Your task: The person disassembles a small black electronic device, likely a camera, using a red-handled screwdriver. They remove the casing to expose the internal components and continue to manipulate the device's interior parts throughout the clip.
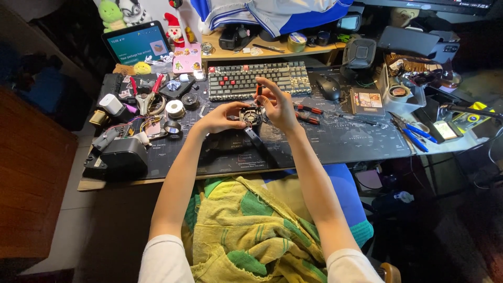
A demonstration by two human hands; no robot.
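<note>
This is a home hobby desk used as an electronics workbench. Just beyond the fingers (264, 86) lies a dark mechanical keyboard with red keys (257, 78), with a black computer mouse (329, 87) to their right. Left of the fingers sit small solder spools (174, 108), and red-handled pliers (308, 109) lie just right of them. Far beyond the fingers to the left, plush toys (111, 14) and a small smart display with a teal screen (139, 44) stand. A dark world-map desk mat (340, 139) spreads beneath.
</note>
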